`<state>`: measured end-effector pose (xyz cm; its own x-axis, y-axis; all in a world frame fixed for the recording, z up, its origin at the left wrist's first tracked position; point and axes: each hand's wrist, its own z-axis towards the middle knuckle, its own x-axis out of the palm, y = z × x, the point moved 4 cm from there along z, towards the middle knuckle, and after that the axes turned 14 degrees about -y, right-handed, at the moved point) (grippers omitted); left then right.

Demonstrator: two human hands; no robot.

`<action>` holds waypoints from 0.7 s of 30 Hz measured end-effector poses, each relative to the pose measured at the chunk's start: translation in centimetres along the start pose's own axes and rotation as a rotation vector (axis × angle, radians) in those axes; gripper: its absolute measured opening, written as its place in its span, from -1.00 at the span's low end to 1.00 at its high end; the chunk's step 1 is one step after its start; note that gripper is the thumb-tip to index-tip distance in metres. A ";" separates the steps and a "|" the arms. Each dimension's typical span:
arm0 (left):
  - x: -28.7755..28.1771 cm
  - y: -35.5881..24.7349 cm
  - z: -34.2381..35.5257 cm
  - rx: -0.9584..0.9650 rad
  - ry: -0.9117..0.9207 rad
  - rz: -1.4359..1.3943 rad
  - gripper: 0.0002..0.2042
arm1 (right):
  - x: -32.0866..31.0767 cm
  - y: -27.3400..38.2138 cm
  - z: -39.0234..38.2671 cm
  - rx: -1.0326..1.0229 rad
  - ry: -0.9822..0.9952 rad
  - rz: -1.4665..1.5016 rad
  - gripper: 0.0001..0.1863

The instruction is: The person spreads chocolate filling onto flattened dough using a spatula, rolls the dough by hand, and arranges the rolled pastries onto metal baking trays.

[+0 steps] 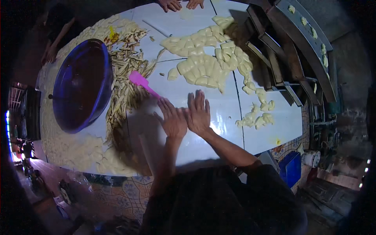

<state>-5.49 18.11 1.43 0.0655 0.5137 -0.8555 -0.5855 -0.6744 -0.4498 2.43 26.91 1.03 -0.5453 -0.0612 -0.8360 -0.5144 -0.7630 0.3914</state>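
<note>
My left hand (pixel 173 120) and my right hand (pixel 198 114) lie side by side on the white tabletop (pixel 211 147), fingers stretched out and palms down. Whether anything is under the palms is hidden. Just beyond the left fingertips is the handle end of a pink spatula (pixel 139 80), whose blade rests on a heap of pale, brown-streaked strips (pixel 129 64). Ahead of my right hand lies a sheet of pale dough pieces (pixel 201 70). More dough lumps (pixel 258 117) are scattered to its right.
A big blue-purple basin (pixel 103 84) with dark brown contents stands at left, amid pale flattened dough pieces (pixel 78 152). Stacked metal trays (pixel 297 66) rise at far right. Another person's hands (pixel 170 4) rest at the far edge. A blue crate (pixel 290 170) stands below.
</note>
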 end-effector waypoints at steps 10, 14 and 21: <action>-3.3 1.8 -2.0 0.127 0.115 -0.517 -0.49 | -5.0 -2.4 -2.6 -0.119 0.033 0.502 -0.51; -3.7 2.3 -1.0 0.277 -0.043 -0.712 -0.86 | -3.0 -2.1 -2.0 0.062 0.051 0.689 -0.65; -8.6 1.7 -14.3 0.144 0.374 -0.527 -0.64 | -8.7 -3.3 -13.1 -0.174 0.542 0.809 -0.59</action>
<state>4.48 4.97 4.40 0.6337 0.5194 -0.5733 -0.4990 -0.2918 -0.8160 17.51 21.55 1.96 -0.2905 -0.8591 -0.4213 0.0081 -0.4425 0.8967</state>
